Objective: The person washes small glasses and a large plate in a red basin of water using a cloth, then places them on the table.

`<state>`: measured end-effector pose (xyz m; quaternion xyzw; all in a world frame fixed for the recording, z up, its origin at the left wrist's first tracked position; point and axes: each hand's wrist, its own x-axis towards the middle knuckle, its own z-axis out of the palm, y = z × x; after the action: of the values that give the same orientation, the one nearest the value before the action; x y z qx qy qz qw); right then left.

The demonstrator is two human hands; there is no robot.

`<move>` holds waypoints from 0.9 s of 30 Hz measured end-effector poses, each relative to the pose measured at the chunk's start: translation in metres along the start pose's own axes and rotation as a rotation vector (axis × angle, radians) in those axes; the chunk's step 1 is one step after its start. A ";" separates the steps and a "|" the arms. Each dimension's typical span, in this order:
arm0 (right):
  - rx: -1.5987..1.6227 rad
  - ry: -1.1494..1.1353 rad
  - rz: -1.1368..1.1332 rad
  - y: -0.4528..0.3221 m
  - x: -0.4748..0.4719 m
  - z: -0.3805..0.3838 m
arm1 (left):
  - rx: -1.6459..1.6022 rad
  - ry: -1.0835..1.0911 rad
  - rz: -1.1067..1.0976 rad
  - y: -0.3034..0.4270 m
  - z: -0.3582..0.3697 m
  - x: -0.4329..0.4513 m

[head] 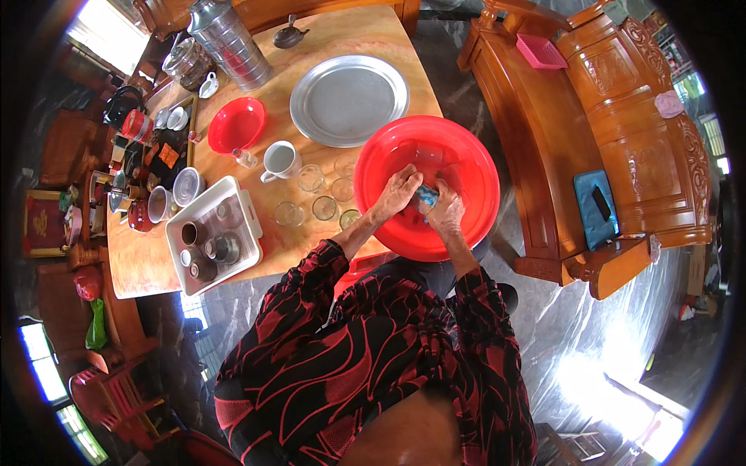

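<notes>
Both my hands are inside a large red plastic basin [479, 175] at the table's right edge. A wet blue-and-white cloth [427, 197] is bunched between them. My right hand [446, 208] grips it, its fingers curled down. My left hand [400, 189] is at the cloth's left side with bent fingers; whether it grips the cloth cannot be told. A clear glass [429, 154] lies in the basin beyond my hands. Left of the basin, several clear glasses [324, 208] stand on the table [274, 233], near a white mug [281, 159].
A round metal tray [349, 99] lies beyond the glasses, beside a small red bowl [238, 125]. A white plastic basket [256, 224] with several dark cups stands at the left. Behind are a metal canister [233, 49] and a small teapot [289, 36]. A wooden bench [524, 116] is at the right.
</notes>
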<state>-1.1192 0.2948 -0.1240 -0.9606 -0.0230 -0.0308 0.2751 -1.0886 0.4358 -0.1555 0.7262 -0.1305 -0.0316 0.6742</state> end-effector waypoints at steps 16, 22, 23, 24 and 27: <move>-0.341 0.364 -0.771 0.010 0.020 -0.033 | -0.418 -0.110 -0.669 0.024 0.008 0.007; -0.235 0.121 -0.374 -0.007 0.018 -0.020 | -0.331 -0.008 -0.444 0.023 0.004 0.002; -0.168 0.031 -0.255 -0.015 0.019 -0.017 | -0.325 0.103 -0.416 0.021 0.001 -0.001; -0.154 0.006 -0.134 -0.003 0.021 -0.021 | -0.335 0.154 -0.378 0.025 0.015 0.006; 0.115 -0.155 -0.019 0.007 0.028 -0.007 | -0.312 0.216 -0.486 0.018 0.009 0.005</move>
<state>-1.0912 0.2858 -0.1199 -0.9424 -0.0552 0.0422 0.3271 -1.0886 0.4254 -0.1380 0.6229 0.1261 -0.1342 0.7603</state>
